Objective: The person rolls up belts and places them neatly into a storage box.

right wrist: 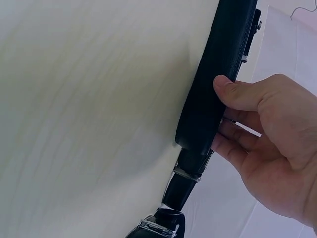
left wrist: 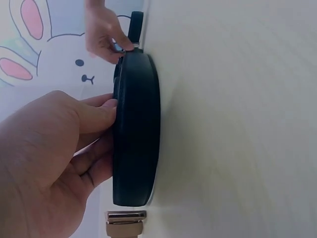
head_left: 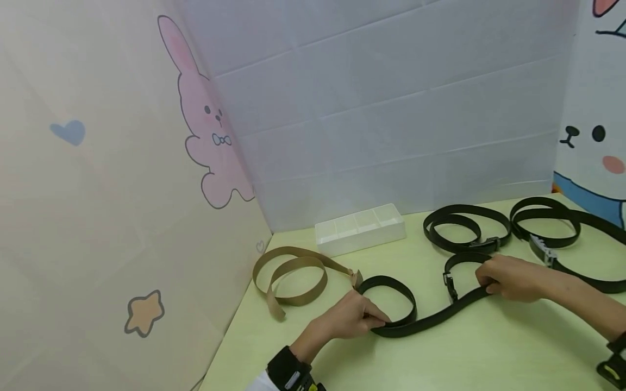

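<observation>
A black belt (head_left: 432,321) stands on its edge on the table, with a round loop at its left end and a smaller loop with a buckle (head_left: 450,282) at its right. My left hand (head_left: 348,316) pinches it low by the left loop. In the left wrist view, the thumb presses the near side of the black strap (left wrist: 136,129). Farther right along the same belt, my right hand (head_left: 511,277) grips it between thumb and fingers beside the buckle loop. The right wrist view shows this thumb (right wrist: 227,88) on the strap, the other fingers partly hidden behind it.
A tan belt (head_left: 298,298) lies loosely coiled at the left, its buckle close to the black loop. Behind stands a white divided box (head_left: 364,239). Two more coiled black belts (head_left: 467,209) (head_left: 545,243) lie at the back right. Cloth-covered walls (head_left: 381,108) border the table.
</observation>
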A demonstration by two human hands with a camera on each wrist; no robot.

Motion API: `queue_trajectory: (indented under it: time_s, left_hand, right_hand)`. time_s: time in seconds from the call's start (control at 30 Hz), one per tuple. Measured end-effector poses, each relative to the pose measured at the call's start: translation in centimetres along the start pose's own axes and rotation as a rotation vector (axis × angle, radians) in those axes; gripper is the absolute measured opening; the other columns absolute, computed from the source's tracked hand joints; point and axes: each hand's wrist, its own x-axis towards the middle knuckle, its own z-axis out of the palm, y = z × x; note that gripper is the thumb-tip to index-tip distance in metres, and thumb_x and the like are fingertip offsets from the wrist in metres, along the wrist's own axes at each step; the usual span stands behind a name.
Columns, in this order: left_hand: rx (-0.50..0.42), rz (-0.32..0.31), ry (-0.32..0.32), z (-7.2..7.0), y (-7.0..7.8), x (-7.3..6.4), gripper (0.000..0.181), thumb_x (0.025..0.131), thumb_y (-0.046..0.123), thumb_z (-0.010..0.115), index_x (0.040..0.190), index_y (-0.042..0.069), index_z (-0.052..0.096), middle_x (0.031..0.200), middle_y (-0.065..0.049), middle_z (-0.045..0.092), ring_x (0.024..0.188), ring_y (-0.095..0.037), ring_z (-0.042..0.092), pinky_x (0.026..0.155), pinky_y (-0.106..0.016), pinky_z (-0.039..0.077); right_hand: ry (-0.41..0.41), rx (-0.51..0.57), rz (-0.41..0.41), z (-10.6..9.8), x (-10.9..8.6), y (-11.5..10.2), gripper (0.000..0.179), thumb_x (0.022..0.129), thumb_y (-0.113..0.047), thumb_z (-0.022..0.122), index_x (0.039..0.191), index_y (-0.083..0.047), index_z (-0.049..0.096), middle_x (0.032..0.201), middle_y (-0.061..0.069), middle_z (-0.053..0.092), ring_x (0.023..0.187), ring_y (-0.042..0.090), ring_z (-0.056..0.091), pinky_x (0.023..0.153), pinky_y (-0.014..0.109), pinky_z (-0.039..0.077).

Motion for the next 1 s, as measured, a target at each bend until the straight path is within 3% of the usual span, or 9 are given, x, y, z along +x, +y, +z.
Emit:
queue_trajectory:
  time_s: [0.23, 0.33, 0.47, 0.63, 0.87, 1.0]
  left_hand:
    - [-0.031, -0.015, 0.014, 0.3, 0.4, -0.4, 0.015, 0.106, 0.011, 0.08, 0.116, 0.012, 0.091, 0.108, -0.002, 0.09, 0.07, 0.021, 0.051, 0.067, -0.001, 0.039]
    - [-0.049, -0.005, 0.008, 0.2, 0.7, -0.5, 0.015, 0.106, 0.011, 0.08, 0.116, 0.012, 0.091, 0.104, -0.003, 0.09, 0.062, 0.016, 0.04, 0.062, -0.003, 0.033]
    - [-0.062, 0.024, 0.0, 0.2, 0.9, -0.7, 0.015, 0.105, 0.011, 0.081, 0.116, 0.011, 0.091, 0.104, -0.003, 0.09, 0.062, 0.018, 0.039, 0.062, -0.003, 0.035]
    - [-0.057, 0.035, -0.001, 0.3, 1.1, -0.8, 0.015, 0.105, 0.012, 0.082, 0.116, 0.012, 0.091, 0.105, -0.001, 0.09, 0.067, 0.019, 0.042, 0.064, -0.002, 0.037]
    - [-0.076, 0.015, -0.008, 0.3, 1.4, -1.4, 0.014, 0.104, 0.011, 0.082, 0.115, 0.011, 0.091, 0.105, -0.002, 0.09, 0.066, 0.021, 0.044, 0.063, -0.002, 0.037]
    - [-0.055, 0.04, -0.009, 0.6, 1.5, -1.6, 0.015, 0.104, 0.013, 0.082, 0.116, 0.012, 0.091, 0.107, 0.0, 0.09, 0.072, 0.022, 0.047, 0.067, 0.0, 0.039]
  right_hand:
    - [0.045, -0.062, 0.086, 0.1, -0.5, -0.3, 0.04, 0.098, -0.002, 0.082, 0.078, -0.024, 0.057, 0.073, -0.016, 0.043, 0.066, -0.002, 0.032, 0.062, 0.025, 0.03]
    - [0.082, -0.138, 0.145, 0.1, -0.7, -0.1, 0.041, 0.098, -0.003, 0.083, 0.077, -0.025, 0.055, 0.073, -0.014, 0.042, 0.065, 0.0, 0.033, 0.062, 0.025, 0.029]
    - [0.12, -0.186, 0.168, 0.0, -0.9, 0.2, 0.042, 0.097, -0.004, 0.084, 0.075, -0.024, 0.054, 0.072, -0.013, 0.042, 0.064, 0.001, 0.032, 0.062, 0.025, 0.028]
    - [0.158, -0.189, 0.197, 0.1, -0.9, 0.5, 0.044, 0.096, -0.003, 0.082, 0.072, -0.024, 0.053, 0.069, -0.012, 0.037, 0.063, 0.004, 0.028, 0.062, 0.027, 0.025]
    - [0.174, -0.141, 0.271, 0.1, -0.8, 0.6, 0.061, 0.097, 0.0, 0.076, 0.068, -0.028, 0.03, 0.069, -0.01, 0.014, 0.063, 0.007, 0.013, 0.062, 0.028, 0.016]
    - [0.194, -0.12, 0.294, 0.0, -0.5, 0.3, 0.064, 0.092, 0.006, 0.069, 0.069, -0.029, 0.021, 0.07, -0.011, 0.008, 0.065, 0.01, 0.008, 0.062, 0.028, 0.013]
